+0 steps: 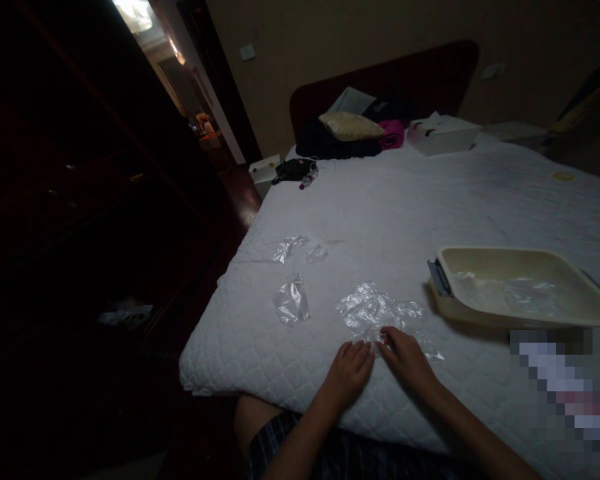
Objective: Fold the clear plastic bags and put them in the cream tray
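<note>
A crumpled clear plastic bag [373,308] lies spread on the white quilted bed in front of me. At its near edge, my left hand [351,370] has its fingers together and bent over the plastic, with the thumb hidden. My right hand [405,357] meets it from the other side, thumb and forefinger closed on the same edge. The fingertips of both hands are close together. Another clear plastic bag [293,300] lies to the left, and beyond it are a smaller crinkled bag [289,248] and a small plastic piece [317,253].
To the right stands a cream plastic bin [510,257] with clear plastic inside and a grey handle [439,278]. A pillow [351,125], a pink roll [392,134] and a white box [445,135] lie near the headboard [380,70]. A dark bag [294,169] sits at the left edge.
</note>
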Demonstrator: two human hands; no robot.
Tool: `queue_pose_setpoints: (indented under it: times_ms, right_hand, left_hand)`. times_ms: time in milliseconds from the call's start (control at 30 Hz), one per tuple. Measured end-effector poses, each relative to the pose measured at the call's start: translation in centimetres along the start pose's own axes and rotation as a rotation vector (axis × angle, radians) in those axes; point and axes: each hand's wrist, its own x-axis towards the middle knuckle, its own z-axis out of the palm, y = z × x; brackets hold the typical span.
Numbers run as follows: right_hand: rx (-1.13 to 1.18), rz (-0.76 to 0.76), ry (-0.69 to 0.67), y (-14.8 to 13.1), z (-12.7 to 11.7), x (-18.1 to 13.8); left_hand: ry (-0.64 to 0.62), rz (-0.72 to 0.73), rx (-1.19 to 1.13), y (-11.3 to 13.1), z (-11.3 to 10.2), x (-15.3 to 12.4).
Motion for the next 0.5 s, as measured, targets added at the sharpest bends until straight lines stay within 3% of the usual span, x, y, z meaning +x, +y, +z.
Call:
queue_pose_setpoints:
  times_ms: [233,500]
  right_hand:
    - [-0.040,0.058,0.050,2.5,-4.0,-1.0]
    - [-0.287,-0.327,-0.037,5.3,-4.4,-4.0]
  left_hand:
    - [0.181,-0.049,-0.064,1.7,0.4,1.2]
    - [-0.064,-0.102,-0.022,2.3,2.0,2.0]
